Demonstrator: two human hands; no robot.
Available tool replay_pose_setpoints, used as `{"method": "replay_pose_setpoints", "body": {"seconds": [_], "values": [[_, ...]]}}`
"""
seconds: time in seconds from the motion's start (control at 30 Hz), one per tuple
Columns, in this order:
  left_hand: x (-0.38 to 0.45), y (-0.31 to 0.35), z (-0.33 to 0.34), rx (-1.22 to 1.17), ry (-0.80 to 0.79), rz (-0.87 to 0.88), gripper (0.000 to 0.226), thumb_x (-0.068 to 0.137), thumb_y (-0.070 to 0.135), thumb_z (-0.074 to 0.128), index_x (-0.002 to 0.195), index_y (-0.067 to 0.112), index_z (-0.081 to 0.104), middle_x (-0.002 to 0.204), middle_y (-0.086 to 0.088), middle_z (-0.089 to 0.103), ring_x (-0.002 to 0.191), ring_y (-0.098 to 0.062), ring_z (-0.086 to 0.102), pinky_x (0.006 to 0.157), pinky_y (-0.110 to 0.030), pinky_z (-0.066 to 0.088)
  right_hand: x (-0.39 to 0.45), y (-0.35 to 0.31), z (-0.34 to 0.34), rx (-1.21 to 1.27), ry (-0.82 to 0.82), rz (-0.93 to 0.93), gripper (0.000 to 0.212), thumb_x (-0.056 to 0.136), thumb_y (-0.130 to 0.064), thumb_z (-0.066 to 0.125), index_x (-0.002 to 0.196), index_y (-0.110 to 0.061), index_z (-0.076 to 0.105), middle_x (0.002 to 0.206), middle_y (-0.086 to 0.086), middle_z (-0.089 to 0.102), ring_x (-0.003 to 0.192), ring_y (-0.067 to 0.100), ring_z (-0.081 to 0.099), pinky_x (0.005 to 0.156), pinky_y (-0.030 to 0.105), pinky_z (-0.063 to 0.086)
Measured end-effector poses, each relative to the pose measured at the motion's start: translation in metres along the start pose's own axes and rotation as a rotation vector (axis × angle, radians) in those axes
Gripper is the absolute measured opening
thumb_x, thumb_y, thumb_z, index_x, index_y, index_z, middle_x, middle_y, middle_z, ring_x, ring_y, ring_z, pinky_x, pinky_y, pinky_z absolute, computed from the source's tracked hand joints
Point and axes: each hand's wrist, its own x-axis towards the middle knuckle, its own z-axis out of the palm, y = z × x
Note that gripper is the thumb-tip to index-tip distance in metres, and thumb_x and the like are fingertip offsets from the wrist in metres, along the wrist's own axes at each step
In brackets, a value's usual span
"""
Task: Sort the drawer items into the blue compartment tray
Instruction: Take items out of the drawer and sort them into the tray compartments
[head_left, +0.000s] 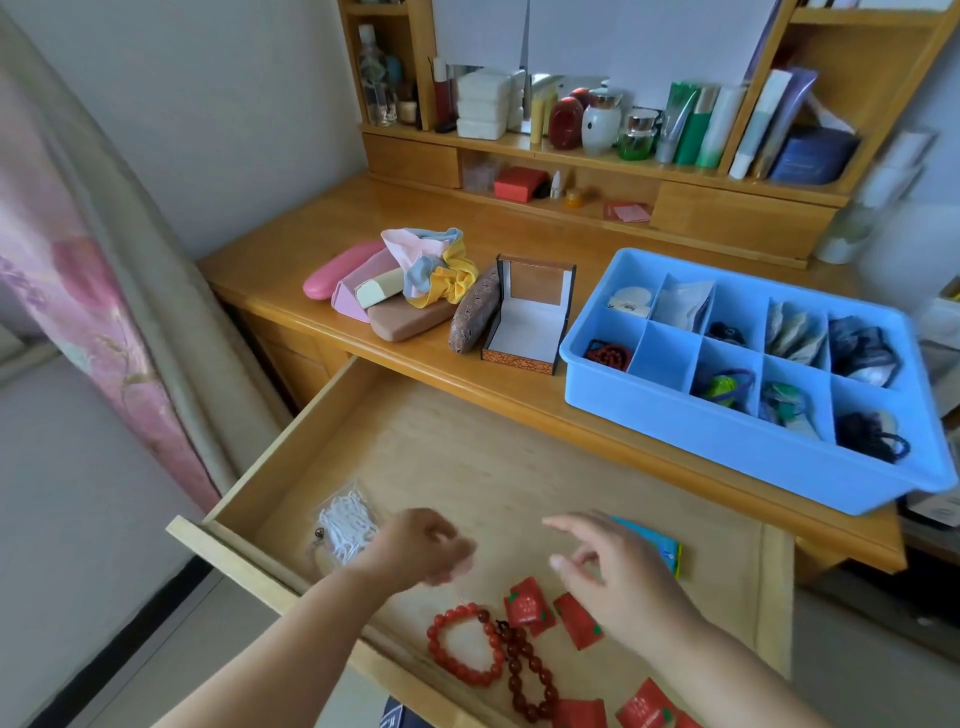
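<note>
The wooden drawer (291, 457) stands pulled open below the desk. In it lie a clear bag of white picks (345, 525), a red bead bracelet (462, 644), a darker bead bracelet (524, 670), several red strawberry packets (527, 605) and a blue packet (654, 545). My left hand (421, 545) hovers over the drawer beside the bag, blurred, fingers curled with nothing visible in them. Over the red packets, my right hand (618, 571) has its fingers spread and partly hides the blue packet. The blue compartment tray (727, 441) sits on the desk at the right, most compartments filled with small items.
On the desk left of the tray are an open jewellery box (530, 317), several glasses cases (410, 319) and a pile of coloured cloths (431, 265). A shelf unit with bottles and tubes (602, 122) runs along the back. A pink curtain (78, 291) hangs at the left.
</note>
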Motion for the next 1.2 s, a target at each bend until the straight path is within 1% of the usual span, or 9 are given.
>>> {"method": "replay_pose_setpoints", "body": {"seconds": [0.1,0.23,0.37,0.57,0.77,0.9,1.0,1.1,1.2], "values": [[-0.023,0.035,0.02,-0.514,-0.148,0.11,0.029,0.082,0.036,0.071,0.087,0.008,0.067,0.083,-0.007,0.074,0.071,-0.013,0.068,0.067,-0.026,0.058,0.0,-0.007,0.015,0.152,-0.072,0.006,0.048,0.083,-0.031,0.069,0.128,-0.039,0.054,0.111,-0.033,0.051,0.083,-0.001,0.06,0.078,0.014,0.048],[-0.034,0.054,0.047,-0.706,-0.201,0.171,0.045,0.068,0.05,0.074,0.084,0.008,0.064,0.084,-0.013,0.072,0.07,-0.019,0.067,0.065,-0.027,0.056,0.004,-0.016,0.006,0.081,0.149,-0.08,0.039,0.081,-0.019,0.072,0.119,-0.024,0.066,0.099,-0.013,0.068,0.086,0.003,0.064,0.079,0.011,0.046],[-0.027,0.061,0.05,-0.789,-0.146,0.194,0.029,0.091,0.036,0.058,0.092,0.007,0.062,0.077,-0.013,0.07,0.065,-0.022,0.067,0.06,-0.029,0.056,0.012,-0.018,-0.027,-0.076,0.325,-0.167,0.028,0.085,-0.019,0.07,0.113,-0.018,0.069,0.093,-0.005,0.072,0.078,0.003,0.064,0.071,0.006,0.046],[-0.001,0.009,0.011,-0.394,0.32,0.146,0.009,0.094,0.011,0.055,0.091,0.012,0.063,0.076,-0.008,0.07,0.06,-0.016,0.065,0.06,-0.028,0.056,0.044,0.013,-0.122,-0.069,0.839,-0.053,0.027,0.089,-0.011,0.063,0.116,-0.01,0.067,0.094,-0.002,0.068,0.08,0.003,0.058,0.078,0.008,0.045],[0.016,-0.055,-0.03,-0.024,0.483,-0.013,0.017,0.089,0.011,0.053,0.094,0.024,0.062,0.081,0.001,0.067,0.067,-0.015,0.064,0.06,-0.029,0.052,0.072,0.04,-0.137,-0.536,0.099,0.402,0.048,0.101,-0.04,0.022,0.132,-0.019,0.051,0.141,0.002,0.049,0.13,0.022,0.041,0.105,0.04,0.027],[0.021,-0.075,-0.06,0.268,0.629,-0.049,0.028,0.085,0.008,0.05,0.109,0.018,0.061,0.094,0.003,0.061,0.074,-0.011,0.055,0.061,-0.023,0.041,0.068,0.047,-0.13,-0.623,0.294,0.265,0.062,0.097,-0.053,0.027,0.137,-0.011,0.047,0.144,0.009,0.046,0.134,0.026,0.039,0.109,0.044,0.026],[0.024,-0.075,-0.07,0.509,0.478,-0.048,0.061,0.079,0.031,0.07,0.134,0.021,0.045,0.129,-0.001,0.047,0.109,-0.02,0.051,0.088,-0.03,0.045,0.053,0.042,-0.119,-0.498,0.617,-0.017,0.053,0.092,-0.041,0.039,0.117,-0.001,0.062,0.121,0.016,0.062,0.114,0.034,0.054,0.101,0.047,0.036],[0.03,-0.072,-0.059,0.857,0.215,-0.062,0.1,0.067,0.058,0.07,0.148,0.028,0.019,0.151,0.003,0.026,0.139,-0.023,0.025,0.113,-0.038,0.022,0.037,0.031,-0.098,-0.468,0.621,-0.177,0.04,0.091,-0.031,0.047,0.111,-0.001,0.064,0.12,0.016,0.062,0.115,0.036,0.054,0.104,0.051,0.035],[0.04,-0.074,-0.046,0.954,0.155,-0.082,0.088,0.072,0.05,0.07,0.144,0.023,0.027,0.145,0.001,0.033,0.136,-0.022,0.029,0.112,-0.034,0.028,0.022,0.022,-0.072,-0.42,0.536,-0.259,0.037,0.09,-0.03,0.049,0.112,-0.005,0.064,0.121,0.01,0.062,0.118,0.031,0.053,0.108,0.051,0.032]]}}
